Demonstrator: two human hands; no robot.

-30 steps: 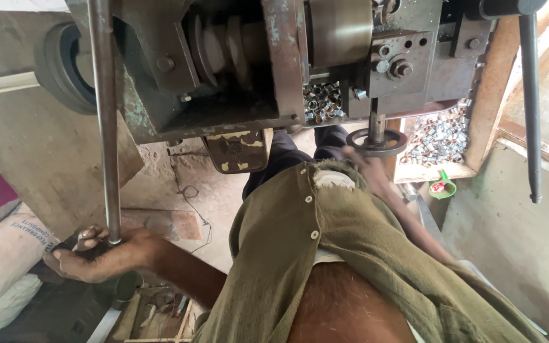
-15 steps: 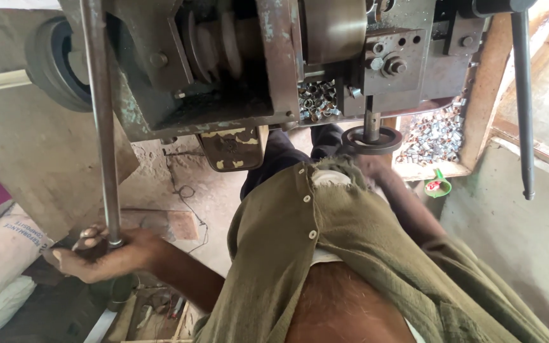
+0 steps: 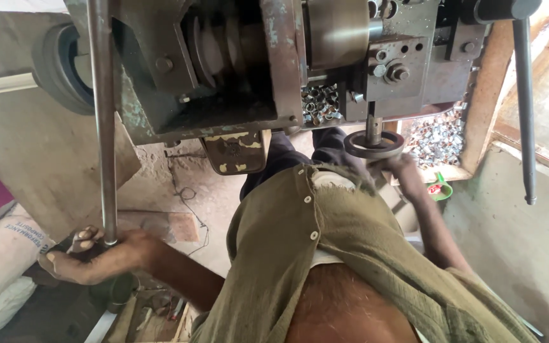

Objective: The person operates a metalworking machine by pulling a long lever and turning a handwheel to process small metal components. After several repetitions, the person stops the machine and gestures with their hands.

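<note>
In a dusty workshop under a worn metal machine (image 3: 236,70), the left hand (image 3: 93,257) closes around the long lever (image 3: 104,121) bottom, the right hand (image 3: 401,166) fingers grip the small handwheel (image 3: 374,145); better turn it slowly

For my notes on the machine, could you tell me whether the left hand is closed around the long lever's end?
Closed: the left hand wraps the bottom end of the long lever, fingers curled over it.

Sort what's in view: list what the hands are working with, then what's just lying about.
In use: left hand gripping the long lever rod; right hand at the round handwheel; the machine.

Lying about: white sack, green scoop, metal ring pile.
</note>
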